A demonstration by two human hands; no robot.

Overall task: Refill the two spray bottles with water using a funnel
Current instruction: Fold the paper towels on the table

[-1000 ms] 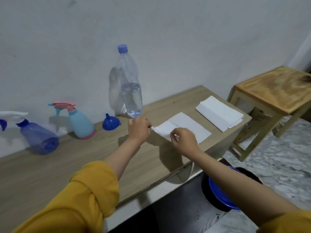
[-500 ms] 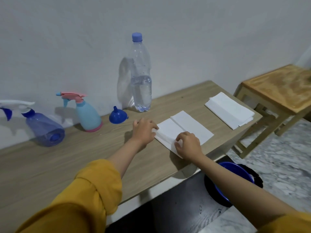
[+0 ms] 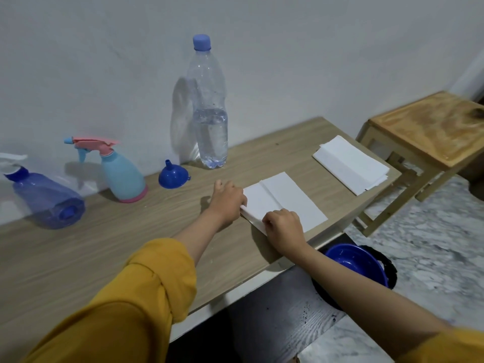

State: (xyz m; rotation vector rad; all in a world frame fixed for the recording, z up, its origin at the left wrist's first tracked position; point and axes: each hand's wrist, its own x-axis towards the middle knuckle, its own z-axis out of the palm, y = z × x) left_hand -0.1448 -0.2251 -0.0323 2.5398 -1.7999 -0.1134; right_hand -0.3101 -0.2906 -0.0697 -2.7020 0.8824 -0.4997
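A light blue spray bottle (image 3: 123, 176) with a pink trigger stands upright near the wall. A purple-blue spray bottle (image 3: 44, 197) sits tilted at the far left. A blue funnel (image 3: 172, 175) lies mouth-down beside a tall clear water bottle (image 3: 209, 113), about half full, capped. A white paper napkin (image 3: 282, 200) lies flat on the wooden table (image 3: 104, 244). My left hand (image 3: 227, 199) pinches its left edge and my right hand (image 3: 282, 226) pinches its near edge.
A stack of white napkins (image 3: 351, 163) lies at the table's right end. A wooden stool (image 3: 429, 129) stands to the right. A blue basin (image 3: 358, 263) sits on the marble floor below the table edge.
The napkin, lifted at its near end a second ago, now lies flat on the table with both hands at its edges. The view has shifted slightly.
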